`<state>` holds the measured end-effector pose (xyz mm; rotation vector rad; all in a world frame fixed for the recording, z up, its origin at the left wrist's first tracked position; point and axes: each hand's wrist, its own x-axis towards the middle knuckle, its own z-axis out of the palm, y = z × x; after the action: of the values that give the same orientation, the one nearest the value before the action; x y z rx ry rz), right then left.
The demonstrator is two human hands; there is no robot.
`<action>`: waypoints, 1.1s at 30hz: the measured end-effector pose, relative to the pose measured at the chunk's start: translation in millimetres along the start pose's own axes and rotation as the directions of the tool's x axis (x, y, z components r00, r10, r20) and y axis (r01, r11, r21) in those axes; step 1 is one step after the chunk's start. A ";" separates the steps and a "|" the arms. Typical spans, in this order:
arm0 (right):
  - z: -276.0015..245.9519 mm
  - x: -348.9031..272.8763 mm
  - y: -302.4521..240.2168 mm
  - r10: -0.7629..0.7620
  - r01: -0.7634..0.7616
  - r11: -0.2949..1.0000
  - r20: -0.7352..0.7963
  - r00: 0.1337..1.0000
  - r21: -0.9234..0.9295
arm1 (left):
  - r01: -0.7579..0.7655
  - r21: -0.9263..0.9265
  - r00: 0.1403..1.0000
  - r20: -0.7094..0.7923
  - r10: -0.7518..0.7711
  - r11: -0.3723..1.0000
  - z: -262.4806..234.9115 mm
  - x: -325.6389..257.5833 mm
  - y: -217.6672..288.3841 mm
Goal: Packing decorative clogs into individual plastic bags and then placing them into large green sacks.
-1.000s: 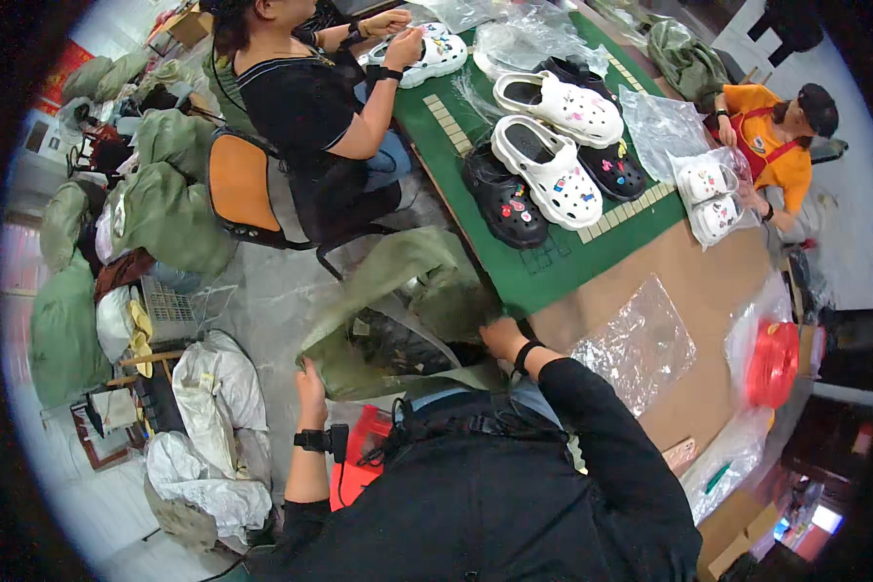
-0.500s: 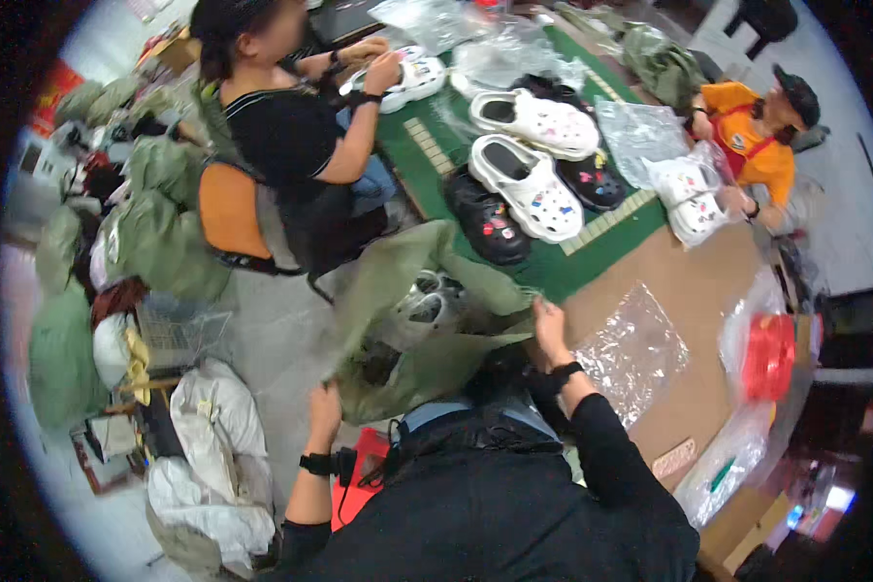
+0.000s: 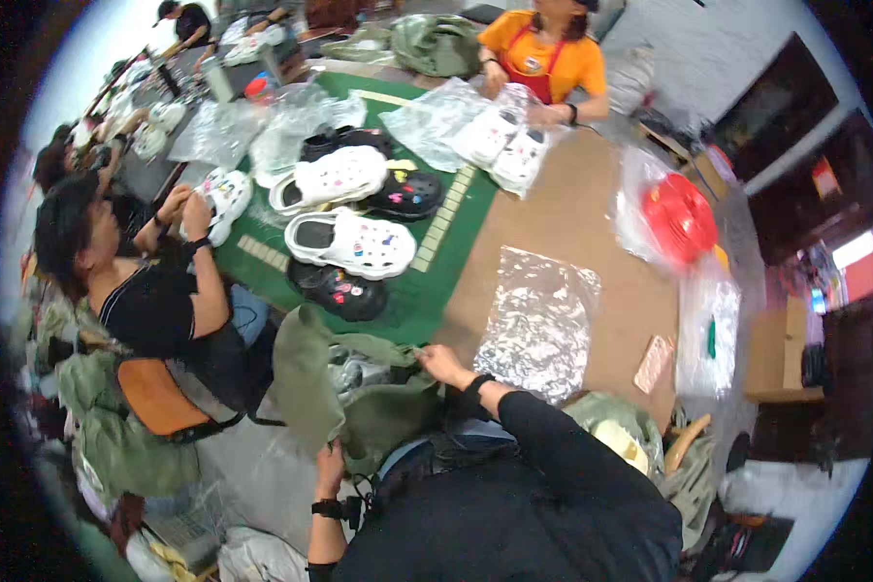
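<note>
An olive green woven sack (image 3: 388, 427) hangs in front of me with its mouth spread, at the near edge of the table. My left hand (image 3: 329, 468) is closed on the sack's near left rim, and my right hand (image 3: 443, 365) pinches its right rim. Inside lie white and grey objects in clear plastic (image 3: 349, 371), partly hidden by the sack's folds. Beyond the sack, white clogs (image 3: 354, 242) with colourful charms stand on a green mat (image 3: 427, 306), with black clogs (image 3: 349, 294) beside them.
A clear plastic bag (image 3: 538, 325) lies flat on the brown tabletop (image 3: 640, 281), near a pink patterned slab (image 3: 655, 364). A seated person at left handles a white clog (image 3: 225, 204). Another in orange holds bagged white clogs (image 3: 504, 145). A red round object (image 3: 679, 218) is at right.
My view has turned right, so the table and people appear farther left. The sack's mouth looks narrower, and my hands are closer together, both still gripping its rim.
</note>
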<state>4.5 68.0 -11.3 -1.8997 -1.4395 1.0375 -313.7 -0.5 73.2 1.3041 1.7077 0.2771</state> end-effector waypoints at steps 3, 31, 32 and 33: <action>-11.6 -5.1 -0.3 -0.075 0.106 0.984 0.211 0.975 -0.142 | 0.012 0.120 0.998 0.059 -0.019 0.993 1.5 22.9 4.0; -92.6 -19.9 64.5 0.180 -0.247 0.817 -0.178 0.968 -0.521 | 0.034 0.347 0.939 0.310 -0.149 0.937 -22.0 25.7 15.2; -91.6 -13.5 60.6 0.187 -0.261 0.823 -0.193 0.963 -0.504 | 0.043 0.350 0.937 0.312 -0.159 0.936 -24.0 24.1 12.3; -83.9 -2.9 45.2 0.188 -0.254 0.836 -0.181 0.965 -0.486 | -0.025 0.224 0.962 0.272 -0.038 0.974 -22.0 33.1 -46.2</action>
<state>98.1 55.0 0.9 -2.5091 -1.5504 0.6486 -359.9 16.1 37.1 1.4277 1.5367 -0.1038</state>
